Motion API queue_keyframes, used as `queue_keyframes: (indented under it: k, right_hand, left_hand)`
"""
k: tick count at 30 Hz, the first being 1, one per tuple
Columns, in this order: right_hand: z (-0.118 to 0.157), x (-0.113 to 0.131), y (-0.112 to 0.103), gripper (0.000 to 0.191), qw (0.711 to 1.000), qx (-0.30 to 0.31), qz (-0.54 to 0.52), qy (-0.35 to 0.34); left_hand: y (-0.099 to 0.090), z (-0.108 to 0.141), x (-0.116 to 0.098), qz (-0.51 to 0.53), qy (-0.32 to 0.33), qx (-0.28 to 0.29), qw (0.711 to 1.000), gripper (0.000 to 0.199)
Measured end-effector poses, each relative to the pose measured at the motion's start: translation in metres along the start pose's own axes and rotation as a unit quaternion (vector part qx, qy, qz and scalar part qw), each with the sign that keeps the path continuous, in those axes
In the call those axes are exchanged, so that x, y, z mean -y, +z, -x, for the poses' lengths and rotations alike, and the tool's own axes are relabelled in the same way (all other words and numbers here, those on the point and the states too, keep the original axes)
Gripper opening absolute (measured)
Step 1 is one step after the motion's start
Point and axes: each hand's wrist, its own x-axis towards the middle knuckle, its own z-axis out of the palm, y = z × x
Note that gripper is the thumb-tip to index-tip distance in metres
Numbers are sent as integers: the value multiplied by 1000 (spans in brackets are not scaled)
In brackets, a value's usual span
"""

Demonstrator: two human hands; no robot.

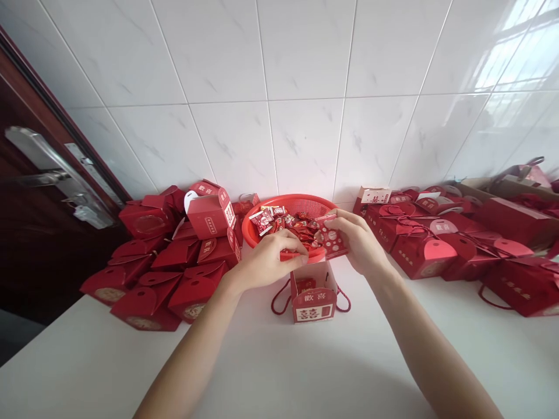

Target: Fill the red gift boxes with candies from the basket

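An open red gift box [313, 308] with cord handles stands on the white table, with something red inside. Behind it is a red plastic basket [305, 203] of wrapped candies [279, 221]. My left hand [275, 256] is over the basket's front edge, fingers curled together; what they hold, if anything, is hidden. My right hand [356, 238] grips a red patterned packet [334, 241] at the basket's right front edge.
Several closed red boxes [152, 256] are piled on the left. More red boxes [419, 250] with cords stand on the right, beside a brown carton [515, 212]. A tiled wall [305, 134] rises behind; a dark door [35, 203] is at far left.
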Motion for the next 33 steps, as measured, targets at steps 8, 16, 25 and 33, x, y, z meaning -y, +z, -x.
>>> queue_keyframes:
  k: [8,16,25,33]
  right_hand:
    - [1,0,-5,25,995,41,83,-47]
    - [2,8,-11,23,994,63,88,-31]
    - [6,16,-20,8,970,88,208,-86]
    - [5,5,-17,13,901,135,401,-92]
  left_hand:
    - [-4,4,-2,-61,-39,68,995,26]
    - [-4,1,-4,39,2,-24,999,25]
    - [-9,6,0,-32,-29,54,998,31]
    - [-7,5,2,-129,-81,93,984,30]
